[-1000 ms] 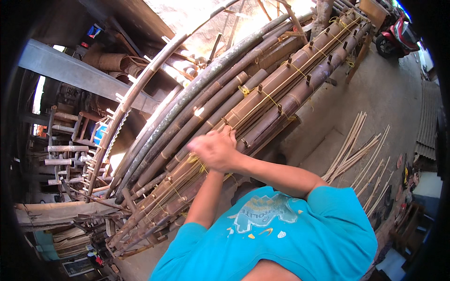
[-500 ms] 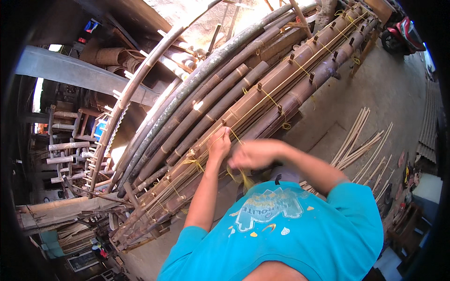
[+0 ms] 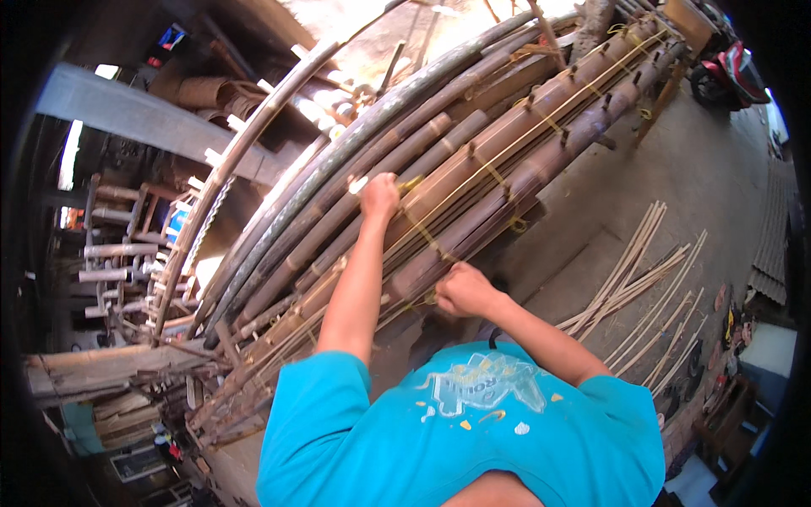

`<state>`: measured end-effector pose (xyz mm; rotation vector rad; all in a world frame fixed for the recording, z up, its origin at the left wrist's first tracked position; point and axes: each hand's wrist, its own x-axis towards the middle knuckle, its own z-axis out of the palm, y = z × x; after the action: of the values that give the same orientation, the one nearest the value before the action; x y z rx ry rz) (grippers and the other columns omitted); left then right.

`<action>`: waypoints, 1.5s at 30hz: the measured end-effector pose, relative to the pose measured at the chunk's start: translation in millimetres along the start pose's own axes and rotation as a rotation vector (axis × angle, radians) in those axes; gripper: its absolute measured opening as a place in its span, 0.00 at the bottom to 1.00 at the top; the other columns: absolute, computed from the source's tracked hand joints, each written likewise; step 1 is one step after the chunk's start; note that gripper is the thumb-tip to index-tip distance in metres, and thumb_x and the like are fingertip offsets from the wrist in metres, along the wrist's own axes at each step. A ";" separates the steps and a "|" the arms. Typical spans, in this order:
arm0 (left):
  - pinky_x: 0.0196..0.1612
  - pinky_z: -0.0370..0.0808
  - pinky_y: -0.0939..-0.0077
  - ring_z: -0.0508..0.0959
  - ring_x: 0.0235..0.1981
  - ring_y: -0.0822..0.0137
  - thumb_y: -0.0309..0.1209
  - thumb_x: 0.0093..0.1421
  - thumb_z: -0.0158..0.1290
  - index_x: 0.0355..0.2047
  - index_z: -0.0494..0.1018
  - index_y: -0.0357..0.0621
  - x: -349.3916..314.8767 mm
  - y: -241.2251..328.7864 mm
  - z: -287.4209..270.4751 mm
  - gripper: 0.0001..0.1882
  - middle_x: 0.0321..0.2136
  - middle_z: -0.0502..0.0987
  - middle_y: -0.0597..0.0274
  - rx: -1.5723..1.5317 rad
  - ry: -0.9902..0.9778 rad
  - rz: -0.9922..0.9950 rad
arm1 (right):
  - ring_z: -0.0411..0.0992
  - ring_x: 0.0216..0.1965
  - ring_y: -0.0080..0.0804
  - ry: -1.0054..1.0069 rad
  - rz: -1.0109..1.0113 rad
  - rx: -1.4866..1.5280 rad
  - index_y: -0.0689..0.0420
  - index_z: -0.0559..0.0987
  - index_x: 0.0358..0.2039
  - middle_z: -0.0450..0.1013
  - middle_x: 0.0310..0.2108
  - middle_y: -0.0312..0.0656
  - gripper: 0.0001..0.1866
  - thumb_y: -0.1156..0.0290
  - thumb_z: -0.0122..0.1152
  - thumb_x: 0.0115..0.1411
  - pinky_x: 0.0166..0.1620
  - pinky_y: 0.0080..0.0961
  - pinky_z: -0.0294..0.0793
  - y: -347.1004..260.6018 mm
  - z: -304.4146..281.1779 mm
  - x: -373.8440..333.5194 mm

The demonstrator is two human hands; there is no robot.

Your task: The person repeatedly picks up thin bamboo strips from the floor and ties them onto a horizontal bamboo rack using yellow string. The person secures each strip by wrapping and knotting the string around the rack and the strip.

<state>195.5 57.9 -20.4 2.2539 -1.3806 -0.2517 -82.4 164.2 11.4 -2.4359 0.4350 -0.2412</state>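
A long rack of two thick brown bamboo poles runs diagonally before me; the far pole [image 3: 498, 127] and the near pole [image 3: 541, 169] have short pegs standing up from them. Between them lie thin bamboo strips [image 3: 481, 198]. Beyond the far pole, my left hand [image 3: 380, 196] is closed on a yellow string [image 3: 420, 226], a bit of which shows beside the fingers. That string stretches across the strips toward my right hand [image 3: 463, 290], which is closed on it at the near pole's outer side. Fingertips of both hands are hidden.
Several darker bamboo poles [image 3: 372, 135] lie beyond the rack, with a curved pegged pole [image 3: 245, 144] further left. Light strips [image 3: 625, 262] are spread on the concrete floor at right. A red motorcycle [image 3: 733, 76] stands far right, and bamboo frames [image 3: 118, 249] sit at left.
My hands have moved apart. The left went up and left past the far pole, and the right came down and slightly right, drawing the string between them across the rack.
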 end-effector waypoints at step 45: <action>0.47 0.73 0.51 0.77 0.44 0.40 0.43 0.66 0.46 0.43 0.77 0.36 -70.2 -147.6 -95.4 0.21 0.38 0.79 0.37 -0.048 -0.138 0.003 | 0.73 0.37 0.45 0.112 -0.055 -0.116 0.57 0.78 0.28 0.75 0.28 0.47 0.09 0.65 0.60 0.50 0.47 0.39 0.71 -138.3 119.2 45.1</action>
<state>316.1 203.7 -16.4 2.2309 -1.4308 -0.4430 26.9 317.2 8.6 -2.5590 0.4423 -0.3877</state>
